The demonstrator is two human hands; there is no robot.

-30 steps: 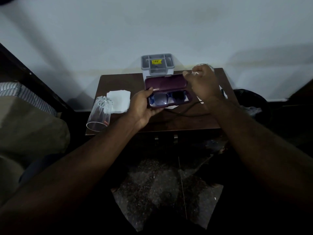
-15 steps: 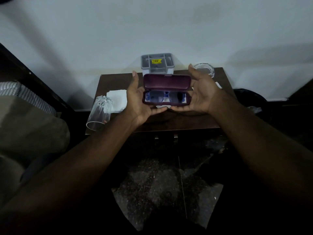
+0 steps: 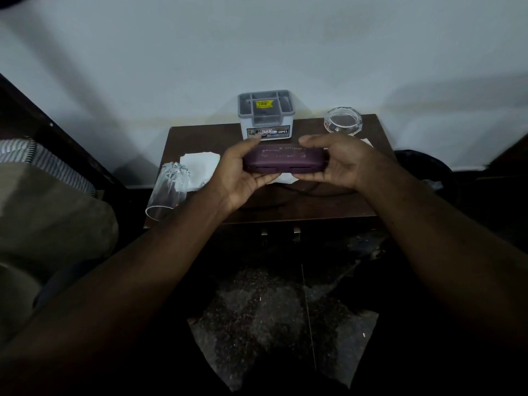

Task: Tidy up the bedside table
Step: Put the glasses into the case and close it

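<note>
Gripping the closed case point(image 3: 285, 160) by its 2 ends, left hand point(image 3: 243, 177) and right hand point(image 3: 344, 162), above the desk point(image 3: 200, 138).

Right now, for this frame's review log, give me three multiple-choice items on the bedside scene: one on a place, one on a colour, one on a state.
1. Where on the bedside table is the glass ashtray?
A. front left edge
B. back right corner
C. centre front

2. What colour is the spectacle case?
A. purple
B. green
C. white

3. How is the drinking glass placed?
A. upright
B. held in a hand
C. lying on its side

Answers:
1 B: it sits at the tabletop's far right corner.
2 A: the closed shell gripped by the left hand and right hand is purple.
3 C: it lies flat, its open mouth towards the front left edge.
</note>
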